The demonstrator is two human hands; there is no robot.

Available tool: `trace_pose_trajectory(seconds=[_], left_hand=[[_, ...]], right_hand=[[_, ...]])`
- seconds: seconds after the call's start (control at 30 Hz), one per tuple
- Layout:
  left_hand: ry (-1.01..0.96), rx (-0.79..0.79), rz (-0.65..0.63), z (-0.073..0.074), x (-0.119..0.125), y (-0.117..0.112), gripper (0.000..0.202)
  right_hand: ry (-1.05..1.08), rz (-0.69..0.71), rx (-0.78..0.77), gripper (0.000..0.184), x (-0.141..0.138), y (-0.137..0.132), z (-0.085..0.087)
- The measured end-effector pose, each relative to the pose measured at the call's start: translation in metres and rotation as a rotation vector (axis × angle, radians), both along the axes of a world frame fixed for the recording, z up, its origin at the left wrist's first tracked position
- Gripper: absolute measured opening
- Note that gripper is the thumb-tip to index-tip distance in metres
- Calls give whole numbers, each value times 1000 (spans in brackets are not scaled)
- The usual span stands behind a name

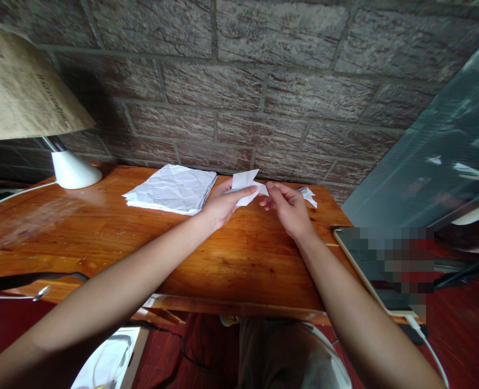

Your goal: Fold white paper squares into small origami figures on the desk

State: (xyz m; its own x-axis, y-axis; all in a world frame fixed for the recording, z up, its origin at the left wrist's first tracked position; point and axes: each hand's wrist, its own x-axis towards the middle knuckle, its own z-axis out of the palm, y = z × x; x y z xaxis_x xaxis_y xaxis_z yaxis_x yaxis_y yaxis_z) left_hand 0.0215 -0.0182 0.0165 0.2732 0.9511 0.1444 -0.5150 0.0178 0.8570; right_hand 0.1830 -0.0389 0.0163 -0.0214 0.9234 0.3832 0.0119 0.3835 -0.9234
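Note:
A small folded piece of white paper (245, 185) is held above the wooden table (101, 232) near its far edge. My left hand (223, 204) pinches its left side between thumb and fingers. My right hand (286, 208) is closed with the fingertips at the paper's right end. Just left of the hands lies a stack of creased white paper sheets (170, 189). A small white paper scrap (309, 195) lies on the table behind my right hand.
A lamp with a printed shade (20, 92) and white base (74, 170) stands at the far left. A phone (381, 270) with a charging cable (428, 346) lies at the table's right edge. A brick wall (264, 81) runs behind the table.

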Motion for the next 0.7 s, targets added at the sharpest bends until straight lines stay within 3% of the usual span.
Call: trace_pose_trajectory(seconds=[0.3, 0.4, 0.53, 0.6, 0.7], left_hand=[[146, 176, 159, -9, 0, 1, 40], [224, 219, 178, -3, -1, -3, 45], [201, 361, 104, 14, -14, -4, 90], [238, 445, 125, 22, -23, -2, 92], [401, 586, 226, 24, -32, 0, 75]], right_hand=[[45, 3, -8, 27, 1, -1, 0], [11, -63, 12, 27, 3, 0, 1], [-48, -159, 67, 27, 8, 1, 2], [-107, -170, 106, 25, 11, 2, 1], [-238, -159, 183, 21, 12, 1, -2]])
